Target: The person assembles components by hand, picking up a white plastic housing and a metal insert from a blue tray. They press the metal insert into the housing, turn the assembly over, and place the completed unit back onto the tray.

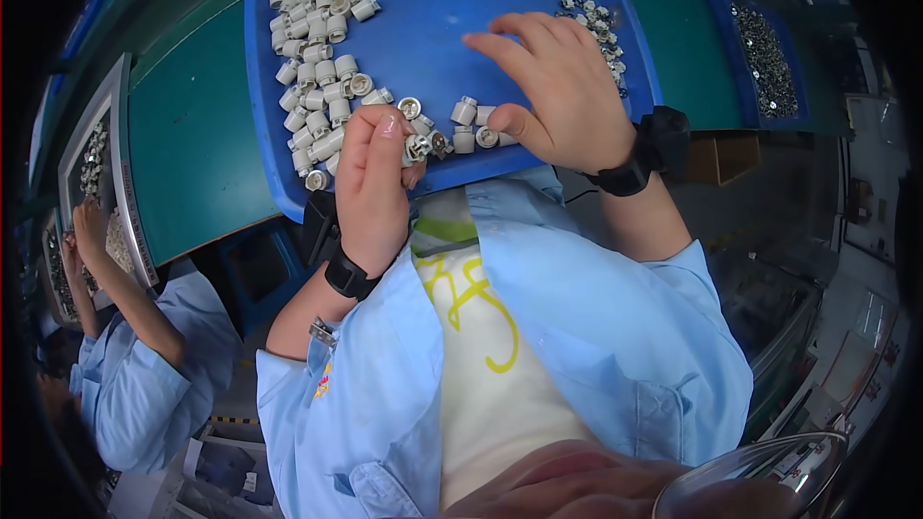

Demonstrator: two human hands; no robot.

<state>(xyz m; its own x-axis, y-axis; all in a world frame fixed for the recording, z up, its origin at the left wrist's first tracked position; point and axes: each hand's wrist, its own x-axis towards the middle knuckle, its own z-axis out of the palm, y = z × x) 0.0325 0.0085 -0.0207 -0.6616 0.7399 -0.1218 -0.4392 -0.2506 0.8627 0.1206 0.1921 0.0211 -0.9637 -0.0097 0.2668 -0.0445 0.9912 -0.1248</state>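
My left hand (373,173) is closed at the near edge of the blue tray (423,29), thumb pressed on the fingers. Between its fingertips shows a small white lamp-holder part (417,148) with shiny metal pieces. Right beside the fingers lie white cylindrical lamp holders (410,108), some with metal visible inside. My right hand (567,86) hovers above the right half of the tray, fingers spread and curved, holding nothing that I can see. Under its thumb sits a small group of white lamp holders (463,138).
Many white lamp holders (312,58) pile along the tray's left side. Small white-and-metal inserts (594,24) lie along its right side. A blue bin of small metal parts (764,62) stands right on the green table (192,125). At left, another person's hands (88,231) work over a grey-framed tray (125,173).
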